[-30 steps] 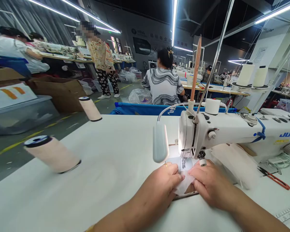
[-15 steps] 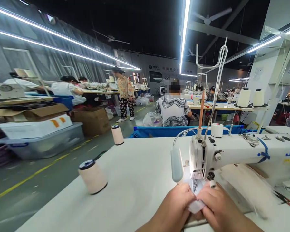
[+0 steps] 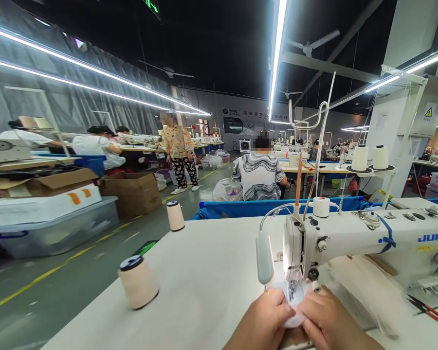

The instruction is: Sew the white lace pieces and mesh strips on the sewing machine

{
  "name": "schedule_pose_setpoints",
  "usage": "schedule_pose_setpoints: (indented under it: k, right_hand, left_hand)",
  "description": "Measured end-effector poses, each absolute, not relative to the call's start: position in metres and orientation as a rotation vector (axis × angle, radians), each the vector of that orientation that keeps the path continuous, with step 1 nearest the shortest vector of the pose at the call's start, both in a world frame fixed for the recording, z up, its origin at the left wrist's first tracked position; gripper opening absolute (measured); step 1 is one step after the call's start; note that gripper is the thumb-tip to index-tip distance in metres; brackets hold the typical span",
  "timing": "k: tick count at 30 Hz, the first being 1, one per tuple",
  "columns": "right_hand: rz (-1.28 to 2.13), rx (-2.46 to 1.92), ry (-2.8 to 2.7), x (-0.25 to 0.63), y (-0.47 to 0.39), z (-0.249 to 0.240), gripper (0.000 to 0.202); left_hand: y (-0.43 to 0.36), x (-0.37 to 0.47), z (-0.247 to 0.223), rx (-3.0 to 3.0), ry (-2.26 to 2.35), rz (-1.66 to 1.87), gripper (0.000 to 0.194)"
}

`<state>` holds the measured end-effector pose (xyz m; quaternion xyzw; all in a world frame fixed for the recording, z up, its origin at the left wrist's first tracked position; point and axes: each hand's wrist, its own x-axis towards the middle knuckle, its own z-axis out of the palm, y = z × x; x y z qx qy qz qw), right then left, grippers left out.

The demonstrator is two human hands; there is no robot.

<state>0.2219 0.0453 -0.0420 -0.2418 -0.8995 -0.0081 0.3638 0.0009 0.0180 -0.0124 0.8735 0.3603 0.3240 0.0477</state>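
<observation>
A small piece of white fabric [image 3: 295,318] lies at the needle of a white sewing machine [image 3: 354,231]. My left hand [image 3: 264,316] is closed on its left side, just below the lit needle area. On the right side, my right hand [image 3: 326,313] pinches the same fabric, its fingers close to the presser foot. The two hands are nearly touching. A grey lamp [image 3: 265,257] hangs to the left of the machine head. Pale sheer material [image 3: 367,287] lies under the machine arm.
Two thread cones, one nearer [image 3: 138,283] and one farther [image 3: 175,217], stand on the white table [image 3: 204,272]. Red-handled scissors [image 3: 432,311] lie at right. Beyond a blue cloth trough [image 3: 241,209] sits a person [image 3: 261,175]; another person [image 3: 178,146] stands in the aisle.
The view has shifted slightly, with the table and machine sitting lower in it. The white fabric between my hands looks flatter and a little turned. Both hands keep their hold.
</observation>
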Motion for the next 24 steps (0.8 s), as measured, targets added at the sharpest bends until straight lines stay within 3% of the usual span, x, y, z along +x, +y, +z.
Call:
schedule_pose_setpoints:
  k: [15,20,24]
  right_hand:
    - [0.016,-0.686,-2.376,0.221,0.041,-0.037,0.021]
    - [0.061,-0.781,-2.39,0.222,0.034,-0.028,0.021]
    - [0.073,-0.809,-2.404,0.223,0.032,-0.024,0.022]
  left_hand:
    - [0.03,-0.003,-0.039,3.042,0.925,1.166,0.021]
    - [0.043,0.002,-0.063,3.012,0.877,1.336,0.033]
    - [0.042,-0.002,-0.061,3.031,0.848,1.268,0.032]
